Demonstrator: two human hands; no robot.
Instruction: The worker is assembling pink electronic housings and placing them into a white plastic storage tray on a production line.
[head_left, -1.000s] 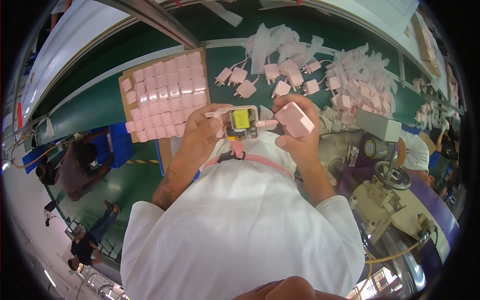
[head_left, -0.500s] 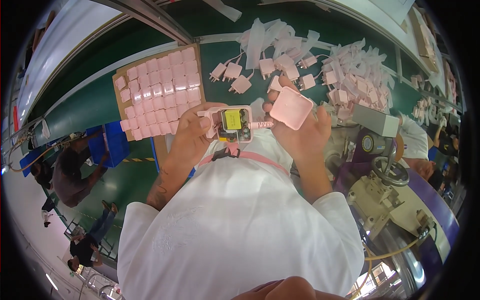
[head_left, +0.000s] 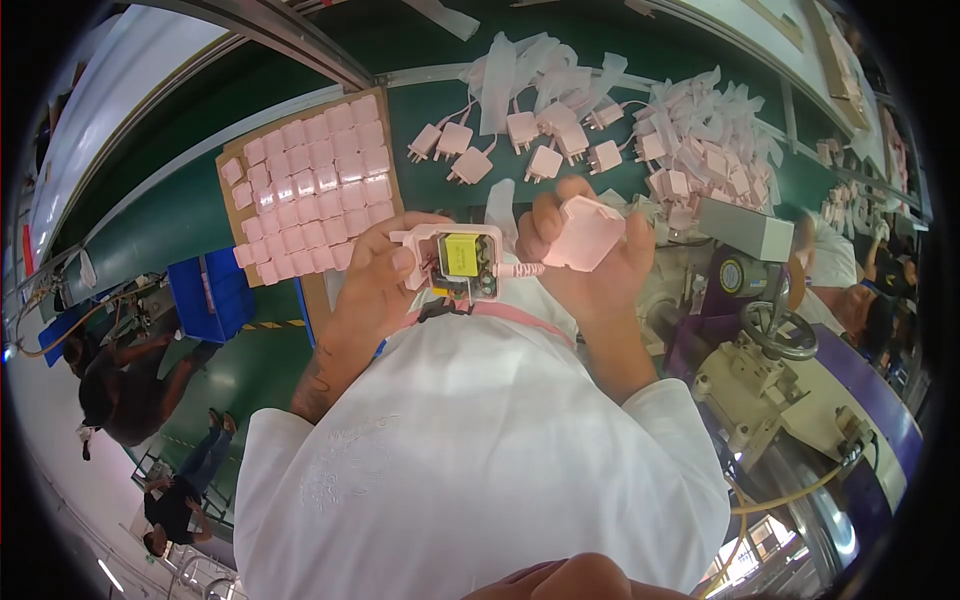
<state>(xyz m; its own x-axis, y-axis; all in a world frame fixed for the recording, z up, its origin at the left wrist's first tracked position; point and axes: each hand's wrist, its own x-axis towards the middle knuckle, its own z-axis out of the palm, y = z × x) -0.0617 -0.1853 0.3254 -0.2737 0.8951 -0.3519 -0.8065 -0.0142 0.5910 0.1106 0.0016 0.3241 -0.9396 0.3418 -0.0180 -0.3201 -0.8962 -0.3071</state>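
An open pink charger housing point(head_left: 427, 243) is held by its left side in my left hand point(head_left: 377, 262). Inside it show a circuit board and a yellow-wrapped transformer point(head_left: 461, 255); a ribbed pink cable sleeve point(head_left: 520, 270) sticks out of its right side toward my right palm. My right hand point(head_left: 588, 275), fingers curled, holds a square pink cover point(head_left: 586, 234) tilted, apart from the housing. Where the cable runs past the sleeve is hidden by my right hand.
Rows of pink covers point(head_left: 322, 180) lie on a cardboard sheet at left. Beyond my hands are finished-looking pink chargers point(head_left: 470, 165) and a heap with white-wrapped cables point(head_left: 715, 150). A machine with a handwheel point(head_left: 778, 330) stands right. Blue bins point(head_left: 210, 295) and other people are at left.
The cover in my right hand has turned from facing me with its hollow inside to a tilted position, and my right fingers have curled more. The housing stays nearly in place.
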